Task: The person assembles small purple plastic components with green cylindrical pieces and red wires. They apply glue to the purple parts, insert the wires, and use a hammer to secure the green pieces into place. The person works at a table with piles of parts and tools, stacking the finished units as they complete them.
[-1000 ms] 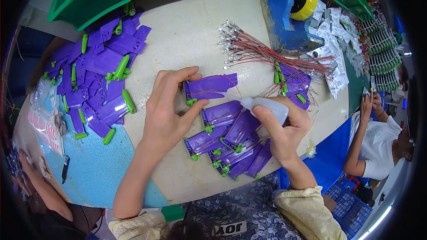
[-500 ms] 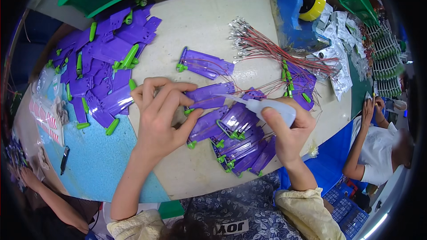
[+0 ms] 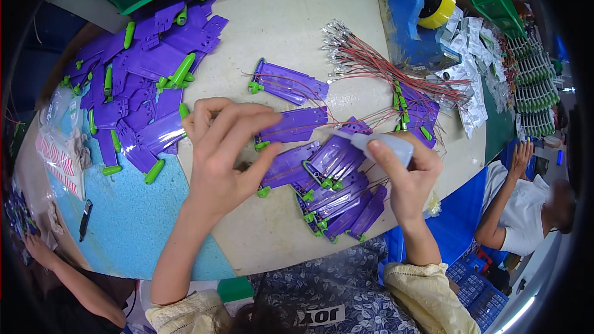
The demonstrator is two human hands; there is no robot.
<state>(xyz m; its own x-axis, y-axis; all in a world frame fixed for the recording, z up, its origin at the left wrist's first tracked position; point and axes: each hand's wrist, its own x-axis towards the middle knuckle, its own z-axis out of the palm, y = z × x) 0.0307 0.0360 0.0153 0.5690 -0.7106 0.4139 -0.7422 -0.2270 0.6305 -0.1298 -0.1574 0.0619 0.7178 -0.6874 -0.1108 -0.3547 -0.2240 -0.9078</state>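
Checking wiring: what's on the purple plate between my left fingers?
A thin red wire runs along the purple plate; your left hand hides part of its left end.

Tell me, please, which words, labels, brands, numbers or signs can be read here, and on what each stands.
White rectangular patch on dark leaf-patterned cloth: bold dark letters, not quoted here.
Translucent white plastic bottle in the right hand: none readable.
Blue plastic tape dispenser: any marks too small.
Shiny silver pouches: any print too blurred.
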